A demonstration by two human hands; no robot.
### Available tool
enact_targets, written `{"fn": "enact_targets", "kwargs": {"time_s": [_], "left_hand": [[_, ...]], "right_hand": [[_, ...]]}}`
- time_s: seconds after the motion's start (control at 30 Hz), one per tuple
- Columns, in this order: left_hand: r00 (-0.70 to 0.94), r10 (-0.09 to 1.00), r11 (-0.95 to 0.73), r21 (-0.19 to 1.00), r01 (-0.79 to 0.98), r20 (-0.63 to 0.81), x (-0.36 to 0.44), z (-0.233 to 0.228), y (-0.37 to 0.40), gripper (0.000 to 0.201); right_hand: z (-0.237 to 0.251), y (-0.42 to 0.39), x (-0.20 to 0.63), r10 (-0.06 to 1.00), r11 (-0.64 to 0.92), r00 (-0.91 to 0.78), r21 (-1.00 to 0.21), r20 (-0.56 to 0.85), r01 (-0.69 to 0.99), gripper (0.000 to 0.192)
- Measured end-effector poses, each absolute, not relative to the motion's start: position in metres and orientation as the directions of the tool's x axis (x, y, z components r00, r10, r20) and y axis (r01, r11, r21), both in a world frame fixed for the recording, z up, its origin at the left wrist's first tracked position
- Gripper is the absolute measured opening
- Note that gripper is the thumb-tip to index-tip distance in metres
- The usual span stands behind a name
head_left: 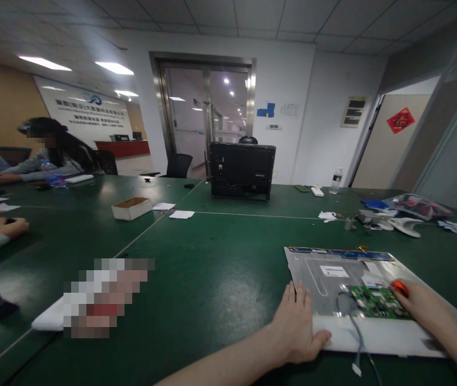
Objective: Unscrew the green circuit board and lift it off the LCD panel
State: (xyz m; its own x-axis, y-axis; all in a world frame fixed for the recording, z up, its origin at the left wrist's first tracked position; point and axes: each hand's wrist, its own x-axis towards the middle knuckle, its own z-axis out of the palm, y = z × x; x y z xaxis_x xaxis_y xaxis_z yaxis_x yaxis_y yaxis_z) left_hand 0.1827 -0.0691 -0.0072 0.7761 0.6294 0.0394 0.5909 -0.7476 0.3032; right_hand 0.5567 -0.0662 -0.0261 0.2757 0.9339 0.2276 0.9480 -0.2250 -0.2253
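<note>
A flat display panel (312,279) lies with its metal back up on the table at the lower right. My left hand (298,321) rests on its left edge, fingers stretched out and thumb on the white lower strip (357,336). A green circuit board (376,303) sits on the panel's back. Over the board's right side, my right hand (423,305) is closed around a screwdriver with an orange and black handle (400,288); its tip is hidden. A grey cable (357,327) with a white plug (357,369) runs from the board over the near edge.
A black monitor housing (242,170) stands at the back. Behind the panel lie a metal can (349,223), white pieces (405,226) and a plastic bag (417,206). A shallow box (132,208) and paper slips (182,214) are left of centre. Other people sit at the left.
</note>
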Motion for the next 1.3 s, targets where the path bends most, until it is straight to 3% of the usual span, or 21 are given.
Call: {"fn": "enact_targets", "kwargs": {"time_s": [0.13,0.33,0.5,0.73,0.9,1.07,1.3], "left_hand": [[0.771,0.635,-0.738,0.316,0.596,0.031,0.201,-0.012,-0.064,0.085],[0.769,0.638,-0.734,0.331,0.593,0.037,0.219,-0.014,-0.060,0.087],[0.770,0.636,-0.738,0.331,0.588,0.050,0.225,-0.018,-0.058,0.087],[0.788,0.613,-0.752,0.348,0.560,0.056,0.232,-0.013,-0.057,0.088],[0.789,0.613,-0.748,0.347,0.566,0.035,0.252,-0.010,-0.058,0.089],[0.784,0.620,-0.734,0.377,0.564,0.035,0.283,-0.013,-0.061,0.092],[0.779,0.627,-0.731,0.363,0.578,0.024,0.309,-0.012,-0.065,0.090]], "right_hand": [[-0.014,-0.072,0.566,0.903,-0.306,0.378,-0.311,0.206,0.900,0.037],[-0.014,-0.101,0.575,0.887,-0.407,0.461,-0.407,0.039,0.817,0.040],[-0.031,-0.115,0.586,0.896,-0.289,0.387,-0.372,0.220,0.882,0.033],[-0.025,-0.100,0.600,0.879,-0.375,0.458,-0.401,0.133,0.836,0.026],[-0.009,-0.084,0.604,0.888,-0.315,0.405,-0.353,0.217,0.881,0.033],[0.002,-0.066,0.578,0.967,-0.168,0.209,-0.258,0.142,0.951,0.048],[0.000,-0.057,0.557,0.969,-0.193,0.194,-0.024,0.150,0.981,0.023]]}}
